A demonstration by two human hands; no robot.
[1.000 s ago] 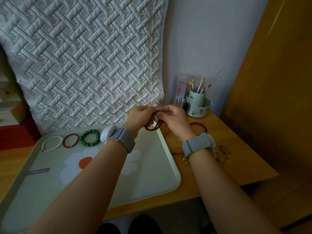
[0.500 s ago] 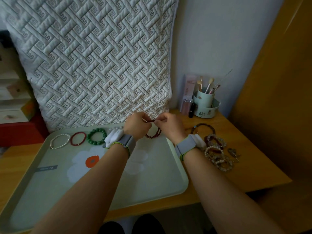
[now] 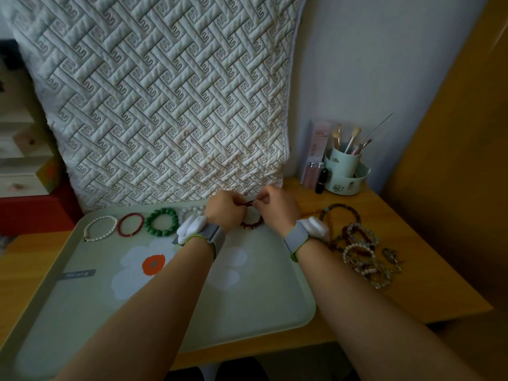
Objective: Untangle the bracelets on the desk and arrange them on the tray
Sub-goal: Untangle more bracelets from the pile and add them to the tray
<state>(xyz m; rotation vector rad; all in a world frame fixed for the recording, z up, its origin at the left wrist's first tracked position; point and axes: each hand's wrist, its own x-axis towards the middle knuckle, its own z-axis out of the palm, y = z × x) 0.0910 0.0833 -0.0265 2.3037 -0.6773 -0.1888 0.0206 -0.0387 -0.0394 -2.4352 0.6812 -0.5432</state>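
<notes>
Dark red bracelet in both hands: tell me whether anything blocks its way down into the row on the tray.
Nothing visible does. Both the left hand and right hand pinch the dark red bracelet over the tray, right of the white bead bracelet; the surface below it looks bare.

A dark red bead bracelet hangs pinched over the pale green tray's far edge, beside pearl, red and green bracelets; a tangled bracelet pile lies on the desk.
</notes>
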